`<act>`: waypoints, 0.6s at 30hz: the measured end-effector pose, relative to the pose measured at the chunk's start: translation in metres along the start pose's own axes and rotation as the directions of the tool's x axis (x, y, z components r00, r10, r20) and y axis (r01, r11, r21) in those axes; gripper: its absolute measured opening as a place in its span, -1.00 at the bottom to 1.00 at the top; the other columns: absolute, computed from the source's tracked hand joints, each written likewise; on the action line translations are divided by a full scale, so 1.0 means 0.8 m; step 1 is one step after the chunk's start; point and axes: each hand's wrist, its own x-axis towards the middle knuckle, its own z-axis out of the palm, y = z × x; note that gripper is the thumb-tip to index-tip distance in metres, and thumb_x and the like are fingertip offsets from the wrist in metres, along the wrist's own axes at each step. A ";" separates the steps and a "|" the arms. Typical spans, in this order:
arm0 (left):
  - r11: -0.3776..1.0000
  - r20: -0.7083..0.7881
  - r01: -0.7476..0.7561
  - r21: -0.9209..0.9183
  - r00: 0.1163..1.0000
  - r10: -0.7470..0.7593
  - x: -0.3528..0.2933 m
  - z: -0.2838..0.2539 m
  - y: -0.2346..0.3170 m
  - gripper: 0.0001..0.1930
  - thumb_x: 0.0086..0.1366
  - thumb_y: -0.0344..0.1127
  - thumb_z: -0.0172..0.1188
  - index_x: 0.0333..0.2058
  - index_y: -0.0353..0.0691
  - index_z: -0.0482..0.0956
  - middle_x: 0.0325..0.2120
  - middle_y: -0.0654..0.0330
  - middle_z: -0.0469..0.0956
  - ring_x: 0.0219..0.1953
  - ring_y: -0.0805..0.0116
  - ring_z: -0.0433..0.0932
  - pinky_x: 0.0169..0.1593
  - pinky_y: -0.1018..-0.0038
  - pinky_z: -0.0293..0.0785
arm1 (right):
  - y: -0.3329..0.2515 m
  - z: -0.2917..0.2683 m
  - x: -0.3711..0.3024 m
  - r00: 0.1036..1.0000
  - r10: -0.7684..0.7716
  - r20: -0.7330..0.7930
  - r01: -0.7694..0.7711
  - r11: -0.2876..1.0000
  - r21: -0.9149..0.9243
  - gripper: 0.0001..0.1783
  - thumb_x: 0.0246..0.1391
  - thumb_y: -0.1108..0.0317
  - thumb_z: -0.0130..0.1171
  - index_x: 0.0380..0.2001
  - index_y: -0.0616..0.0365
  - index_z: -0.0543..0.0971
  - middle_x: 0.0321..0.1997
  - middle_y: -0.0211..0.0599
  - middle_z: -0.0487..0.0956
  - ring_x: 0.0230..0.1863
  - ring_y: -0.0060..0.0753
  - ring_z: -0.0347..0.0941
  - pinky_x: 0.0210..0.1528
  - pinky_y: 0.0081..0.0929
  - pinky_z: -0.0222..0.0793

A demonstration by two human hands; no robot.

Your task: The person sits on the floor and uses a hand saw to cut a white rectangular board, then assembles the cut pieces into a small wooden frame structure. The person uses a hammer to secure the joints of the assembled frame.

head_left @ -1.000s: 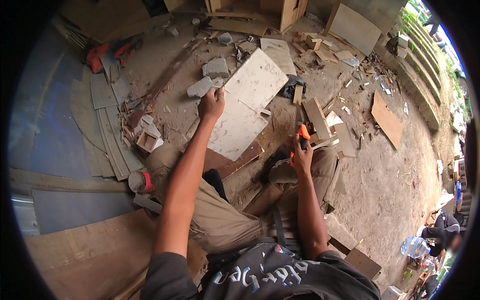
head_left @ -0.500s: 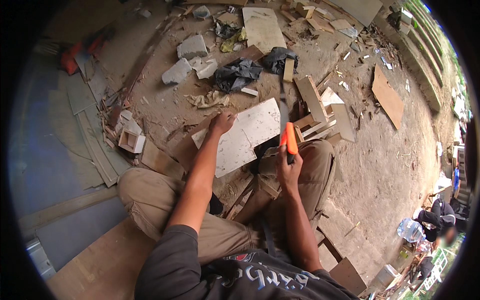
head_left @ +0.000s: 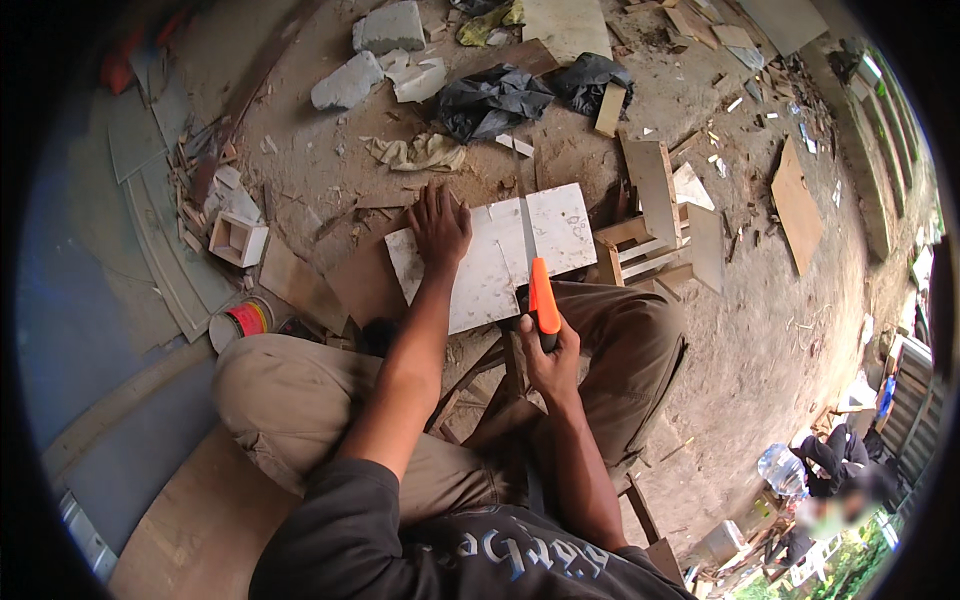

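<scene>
Over my lap lies a pale, stained board [head_left: 480, 268], with a thin line running across its middle. My left hand [head_left: 440, 228] rests flat on its left part, fingers spread toward the far edge. In my right hand [head_left: 551, 362] is the handle of a handsaw [head_left: 543, 298], orange and black. The saw's thin blade points away from me and lies across the right part of the board. Whether its teeth have cut into the wood is too fine to tell.
Beyond the board are black plastic bags [head_left: 492, 100], a crumpled cloth [head_left: 418, 153] and concrete blocks [head_left: 388, 28]. A broken wooden frame [head_left: 655, 195] stands to the right. To the left are a small wooden box [head_left: 238, 238] and a round tub [head_left: 242, 322]. Another person [head_left: 838, 462] sits far right.
My left hand has gone from closed at the board's far edge to flat on its surface. My right hand has brought the saw leftward, from beside the board's right edge onto the board.
</scene>
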 end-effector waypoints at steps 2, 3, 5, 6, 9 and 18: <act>0.998 -0.011 0.056 -0.029 0.998 -0.057 -0.001 -0.002 0.004 -0.42 0.39 0.12 -0.09 0.25 -0.09 0.30 0.27 0.09 0.27 0.35 0.13 0.19 0.39 0.01 -0.04 | -0.008 0.009 0.005 0.999 -0.050 0.021 0.051 0.997 -0.058 -0.73 0.21 0.28 0.27 -0.33 0.31 0.52 -0.58 -0.55 0.41 -0.49 -0.77 0.25 -0.45 -0.65 0.23; 0.997 -0.004 0.065 -0.036 0.998 -0.065 0.000 -0.002 0.004 -0.42 0.39 0.11 -0.07 0.25 -0.09 0.30 0.26 0.09 0.29 0.33 0.12 0.20 0.39 0.02 -0.03 | -0.015 0.012 0.008 0.999 -0.019 0.045 0.022 0.997 -0.074 -0.73 0.21 0.28 0.27 -0.34 0.31 0.52 -0.59 -0.54 0.42 -0.50 -0.77 0.25 -0.47 -0.64 0.24; 0.996 0.005 0.079 -0.046 0.997 -0.079 0.003 -0.004 0.004 -0.41 0.37 0.10 -0.04 0.25 -0.09 0.30 0.23 0.10 0.32 0.31 0.12 0.23 0.38 0.04 0.00 | -0.014 0.020 0.012 0.998 0.004 0.056 -0.001 0.999 -0.054 -0.72 0.20 0.27 0.28 -0.39 0.30 0.52 -0.64 -0.52 0.41 -0.55 -0.78 0.27 -0.52 -0.60 0.26; 0.996 0.002 0.073 -0.057 0.997 -0.073 0.007 -0.005 0.004 -0.42 0.36 0.09 -0.01 0.24 -0.09 0.31 0.22 0.11 0.34 0.30 0.12 0.25 0.37 0.05 0.01 | -0.013 0.023 0.014 0.997 0.029 0.071 -0.023 0.996 -0.084 -0.72 0.20 0.27 0.28 -0.39 0.30 0.52 -0.65 -0.50 0.42 -0.55 -0.77 0.28 -0.52 -0.59 0.27; 0.995 0.012 0.070 -0.073 0.998 -0.069 0.005 -0.004 0.000 -0.42 0.33 0.06 0.02 0.23 -0.09 0.32 0.19 0.11 0.36 0.28 0.12 0.26 0.37 0.06 0.01 | -0.012 0.032 0.013 0.995 0.069 0.076 -0.061 0.993 -0.104 -0.74 0.18 0.29 0.28 -0.40 0.30 0.54 -0.66 -0.36 0.48 -0.57 -0.72 0.32 -0.51 -0.53 0.29; 0.988 -0.039 0.086 -0.131 0.995 -0.091 0.011 -0.007 0.004 -0.44 0.26 0.03 0.11 0.19 -0.05 0.37 0.14 0.13 0.42 0.25 0.13 0.31 0.35 0.08 0.05 | -0.015 0.011 -0.016 0.987 0.127 0.093 -0.109 0.977 -0.182 -0.79 0.21 0.34 0.23 -0.37 0.29 0.54 -0.62 -0.35 0.50 -0.49 -0.68 0.37 -0.43 -0.51 0.35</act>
